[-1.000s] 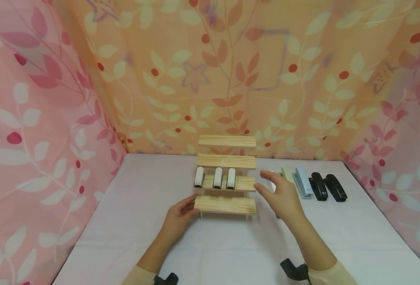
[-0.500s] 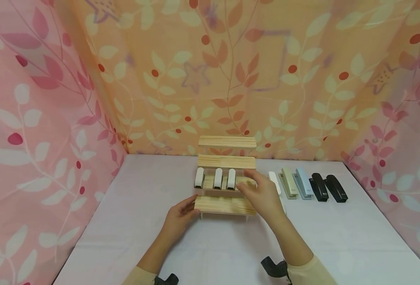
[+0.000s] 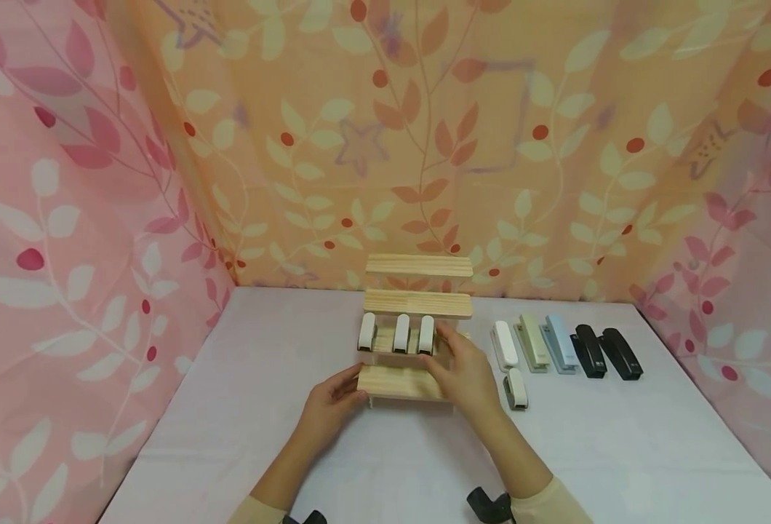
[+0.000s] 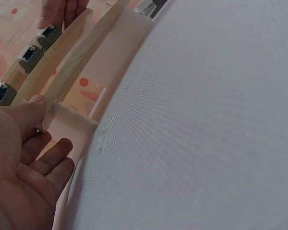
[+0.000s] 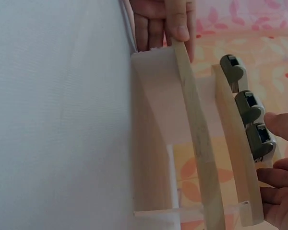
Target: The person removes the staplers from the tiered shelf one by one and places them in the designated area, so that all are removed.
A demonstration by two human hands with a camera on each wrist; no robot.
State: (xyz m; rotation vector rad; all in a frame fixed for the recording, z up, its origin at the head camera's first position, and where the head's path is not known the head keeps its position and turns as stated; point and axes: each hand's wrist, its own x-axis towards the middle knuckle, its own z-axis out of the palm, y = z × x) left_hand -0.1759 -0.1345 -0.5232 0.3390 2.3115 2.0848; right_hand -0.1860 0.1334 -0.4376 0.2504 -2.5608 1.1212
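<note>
Steadying is not a word I can prove, but my left hand point(image 3: 325, 407) grips the left end of the lowest board point(image 3: 401, 382) of a stepped wooden rack point(image 3: 418, 303), thumb on top and the other fingers lower down. The rack stands on a white tabletop point(image 3: 196, 407), four pale boards rising toward the back on whitish side supports point(image 4: 77, 115). On the second board from the bottom stand three small white staplers in a row, dark ends toward me: a left one point(image 3: 367, 332), a middle one point(image 3: 401, 333) and a right one point(image 3: 427, 335). My right hand point(image 3: 470, 375) is at the right one, thumb and fingers curved close about it; whether they pinch it I cannot tell. To the right of the rack, lying apart on the table, are a white stapler point(image 3: 505, 346), a pale green one point(image 3: 532, 343), a light blue one point(image 3: 560, 344) and two black ones point(image 3: 590, 351), with a short white one point(image 3: 516, 389) nearer me. Behind everything hangs orange leaf-patterned cloth point(image 3: 294, 175).
</note>
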